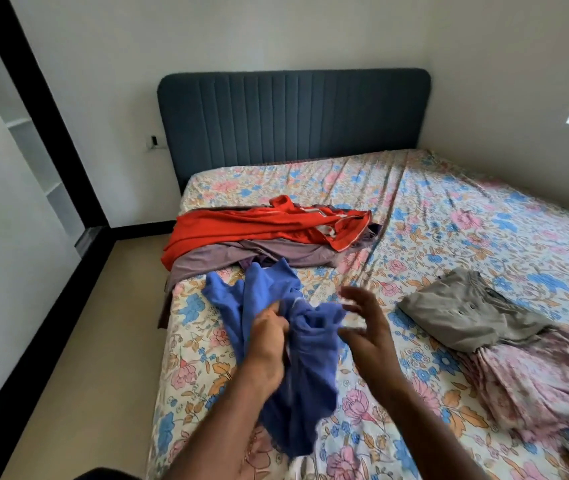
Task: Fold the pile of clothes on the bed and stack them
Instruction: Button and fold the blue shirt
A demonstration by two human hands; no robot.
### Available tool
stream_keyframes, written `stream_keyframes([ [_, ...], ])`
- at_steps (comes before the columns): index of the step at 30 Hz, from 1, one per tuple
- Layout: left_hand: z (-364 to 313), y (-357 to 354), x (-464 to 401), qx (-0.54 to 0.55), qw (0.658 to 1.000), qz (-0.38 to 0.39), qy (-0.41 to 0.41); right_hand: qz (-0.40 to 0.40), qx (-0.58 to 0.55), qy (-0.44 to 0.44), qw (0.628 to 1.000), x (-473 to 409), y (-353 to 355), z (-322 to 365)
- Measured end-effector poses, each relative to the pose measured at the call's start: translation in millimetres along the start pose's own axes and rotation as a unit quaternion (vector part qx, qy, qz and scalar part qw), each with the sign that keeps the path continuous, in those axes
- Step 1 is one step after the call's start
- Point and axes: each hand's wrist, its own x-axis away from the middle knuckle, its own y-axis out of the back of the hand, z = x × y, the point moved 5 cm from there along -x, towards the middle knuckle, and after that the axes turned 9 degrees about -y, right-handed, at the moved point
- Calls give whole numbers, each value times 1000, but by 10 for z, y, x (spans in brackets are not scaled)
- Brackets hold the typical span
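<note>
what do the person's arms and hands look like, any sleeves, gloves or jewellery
Both forearms are bare up to the frame edge: no sleeves show. The left hand and right hand wear no gloves, and no rings, watch or bracelet are visible. The right fingers are motion-blurred.

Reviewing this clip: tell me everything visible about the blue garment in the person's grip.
The blue garment is a plain, soft-looking cloth in medium blue, bunched and unfolded. The left hand grips it near its crumpled middle, lifting that part. One end trails back on the floral bedsheet toward the purple garment; the other hangs toward the camera. The right hand, fingers spread, hovers beside it, contact unclear.
</note>
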Motion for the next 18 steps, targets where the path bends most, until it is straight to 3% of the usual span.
stream_keyframes([
  [3,-574,-37,-105,29,988,145,-34,140,22,-32,989,-491,-81,92],
  [5,-950,-53,-155,-105,962,227,-108,253,68,-30,964,-752,-266,235],
  [7,-1281,14,-278,-319,892,242,-210,282,153,6,947,-955,-463,381],
  [10,-1717,319,-488,-586,741,152,-290,218,204,57,953,-1210,-606,642],
  [11,-1838,458,-541,-621,711,115,-309,184,204,94,957,-1255,-616,777],
  [14,-2190,956,-636,-619,700,-50,-354,149,121,173,966,-1243,-725,1330],
  [17,-2384,1169,-493,-573,653,-252,-426,196,61,238,949,-1102,-916,1752],
  [18,-2396,1197,-432,-545,661,-315,-410,225,57,246,941,-1049,-970,1814],
])
